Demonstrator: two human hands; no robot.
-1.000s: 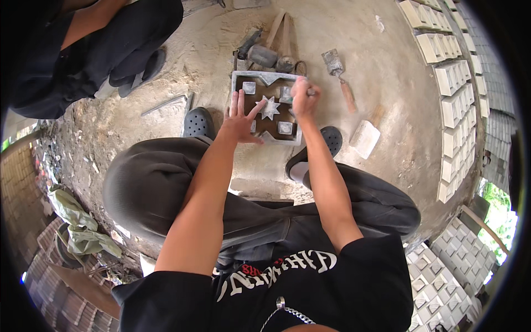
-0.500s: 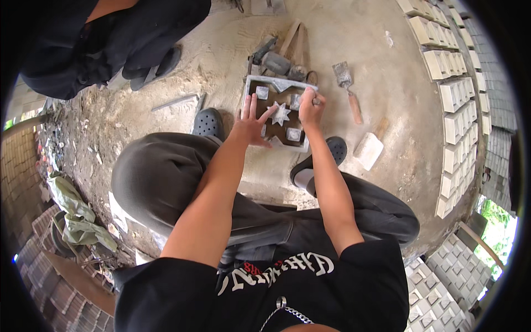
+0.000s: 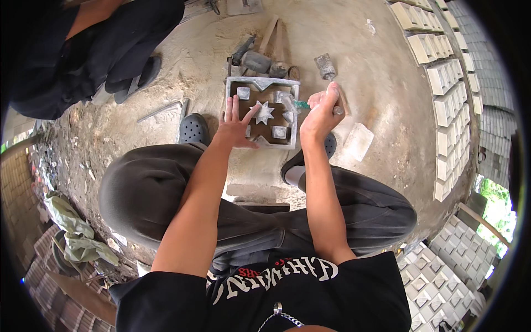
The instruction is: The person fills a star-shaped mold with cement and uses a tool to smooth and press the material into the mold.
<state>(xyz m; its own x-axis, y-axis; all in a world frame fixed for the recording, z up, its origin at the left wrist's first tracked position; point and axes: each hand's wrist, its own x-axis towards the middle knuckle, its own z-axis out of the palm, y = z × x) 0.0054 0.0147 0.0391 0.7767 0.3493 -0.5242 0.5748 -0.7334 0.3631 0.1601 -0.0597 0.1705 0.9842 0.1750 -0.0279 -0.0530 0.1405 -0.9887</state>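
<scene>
A square grey mould frame (image 3: 263, 146) lies on the floor between my feet, with a raised star (image 3: 263, 113) in the middle and small square blocks (image 3: 243, 93) near its corners. My left hand (image 3: 233, 128) rests over its left side, fingers spread, the thumb near the star. My right hand (image 3: 322, 113) is closed round a brush with a green part (image 3: 300, 104). The brush's blurred head is over the mould's right side, and its handle end sticks out past my fist. Behind my right hand lies a trowel (image 3: 325, 66), its handle mostly hidden.
Beyond the mould lie hammer-like tools (image 3: 256, 62) with wooden handles. A pale flat board (image 3: 359, 141) sits to the right. Rows of cast blocks (image 3: 449, 108) line the right side. Another person's dark-clothed legs (image 3: 110, 50) are at the upper left. An L-shaped metal piece (image 3: 163, 112) lies left.
My right hand has moved from the mould's upper right edge, down and outward, turning so the green part of the brush shows. My left hand stays spread on the mould. The whole view has shifted slightly.
</scene>
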